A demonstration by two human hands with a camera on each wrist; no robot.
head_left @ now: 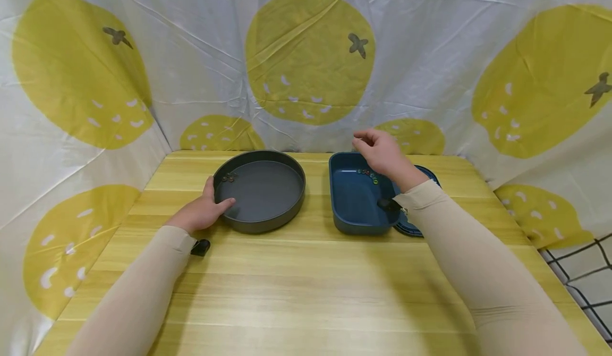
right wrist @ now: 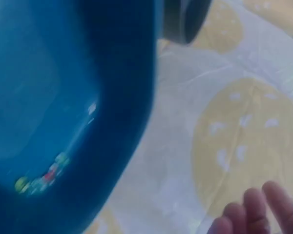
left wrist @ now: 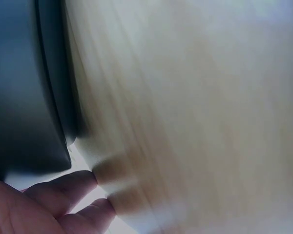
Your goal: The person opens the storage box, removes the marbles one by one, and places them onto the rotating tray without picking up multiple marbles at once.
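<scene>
A round dark grey pan stands on the left, with several small glassy marbles at its left inside edge. My left hand grips its left wall, thumb over the rim and other fingers outside; the left wrist view shows fingertips low beside the pan. On the right sits a blue rectangular container with several coloured marbles along its far inside edge. Above its far right corner is my right hand, fingers loosely bent. In the right wrist view, nothing shows between those fingers.
A blue lid lies partly behind the container's right side. The wooden table meets a lemon-print cloth at the back and sides. A black wire grid stands at the right edge.
</scene>
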